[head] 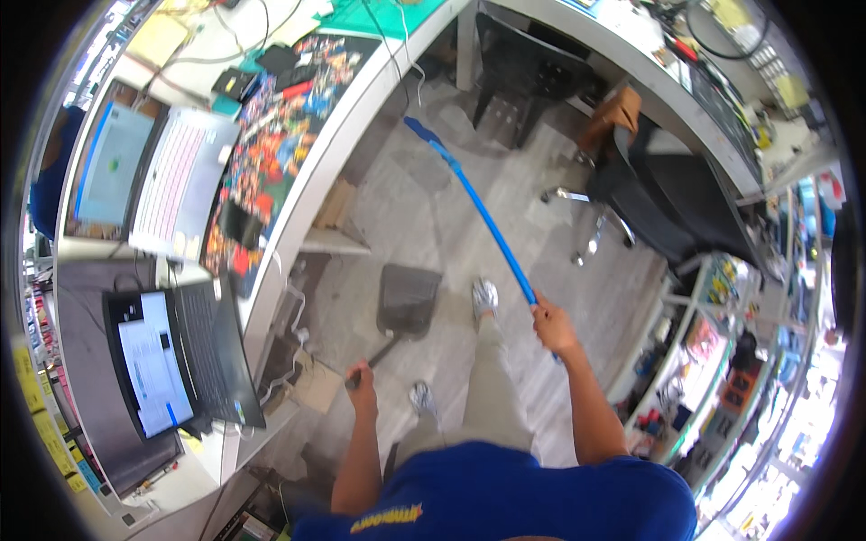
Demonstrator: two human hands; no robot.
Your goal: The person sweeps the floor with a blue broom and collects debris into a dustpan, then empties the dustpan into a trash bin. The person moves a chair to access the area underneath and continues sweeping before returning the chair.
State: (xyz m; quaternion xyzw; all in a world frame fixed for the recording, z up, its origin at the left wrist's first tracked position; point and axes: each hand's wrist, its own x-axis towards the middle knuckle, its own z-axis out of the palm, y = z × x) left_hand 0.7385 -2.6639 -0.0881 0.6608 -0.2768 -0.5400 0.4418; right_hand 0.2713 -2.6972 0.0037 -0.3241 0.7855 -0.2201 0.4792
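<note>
My right hand (555,326) is closed around the blue handle of a broom (497,233), near its lower end in the picture. The handle slants up and left to a dark blue head by the floor, beside the left desk. In my left hand (361,387) is the short dark handle of a dustpan (409,297). Its grey pan lies ahead of that hand, over the wood-look floor, left of my right shoe (484,296). Whether the pan touches the floor I cannot tell. Broom head and dustpan are well apart.
Along the left runs a white desk (318,162) with two open laptops, a patterned mat and cables. A cardboard piece (316,384) and white cables are low beside it. Ahead is a black chair (531,61); right of it stands a wheeled black office chair (670,196). Loaded shelves (676,379) line the right.
</note>
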